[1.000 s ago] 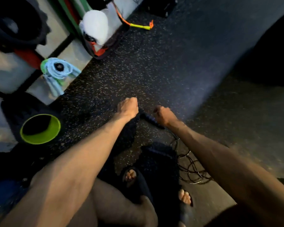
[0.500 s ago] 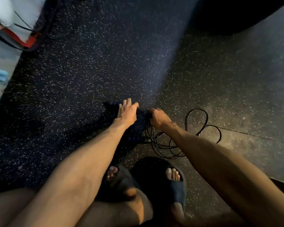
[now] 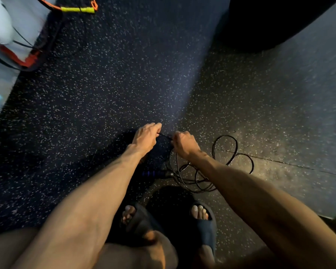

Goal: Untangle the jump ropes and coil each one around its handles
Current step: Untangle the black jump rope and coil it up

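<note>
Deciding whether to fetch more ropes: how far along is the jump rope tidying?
Done: nothing visible; no coiled rope shows. In hand: the left hand and right hand pinch a short stretch of the black rope between them. Left: its remaining loops lie tangled on the floor beside a handle, not wound round it.

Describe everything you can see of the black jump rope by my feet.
The black jump rope is a thin, glossy cord in loose tangled loops on the speckled floor. A dark handle with bluish bands lies at the pile's left edge. A stretch runs taut between the left hand and right hand, both pinching it.
</note>
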Demonstrator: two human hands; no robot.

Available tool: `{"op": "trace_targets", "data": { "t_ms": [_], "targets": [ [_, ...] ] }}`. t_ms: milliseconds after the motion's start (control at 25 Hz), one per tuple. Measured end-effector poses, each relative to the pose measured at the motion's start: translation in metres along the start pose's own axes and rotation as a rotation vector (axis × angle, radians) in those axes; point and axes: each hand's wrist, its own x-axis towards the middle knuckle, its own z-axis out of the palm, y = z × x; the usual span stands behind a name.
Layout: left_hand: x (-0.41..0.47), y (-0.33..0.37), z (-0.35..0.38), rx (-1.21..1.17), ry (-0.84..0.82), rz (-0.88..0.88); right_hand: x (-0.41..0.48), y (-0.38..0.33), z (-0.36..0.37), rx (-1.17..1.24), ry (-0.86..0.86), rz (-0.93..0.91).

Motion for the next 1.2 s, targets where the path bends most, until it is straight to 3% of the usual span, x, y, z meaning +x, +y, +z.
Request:
{"op": "trace_targets", "data": {
  "t_ms": [120,320,440,760,960,1200],
  "targets": [
    [-0.002,0.018,-0.041,-0.149,0.106,-0.049,-0.022,-0.019,-0.043,0.175,0.073,-0.047],
    [-0.021,0.083,-0.127,-0.401,0.322,-0.139,-0.085,-0.040,-0.122,0.177,0.220,-0.055],
    [-0.035,0.117,-0.164,-0.447,0.345,-0.105,-0.130,-0.033,-0.153,0.200,0.311,-0.038],
    [-0.088,0.203,-0.199,-0.685,0.219,0.103,-0.240,-0.048,-0.239,0.250,0.647,-0.125],
    [-0.132,0.246,-0.214,-1.115,0.054,0.176,-0.279,-0.039,-0.250,0.466,0.839,-0.134],
    [-0.165,0.275,-0.225,-1.544,-0.180,0.228,-0.294,-0.021,-0.211,0.699,0.773,-0.127]
  ]
}}
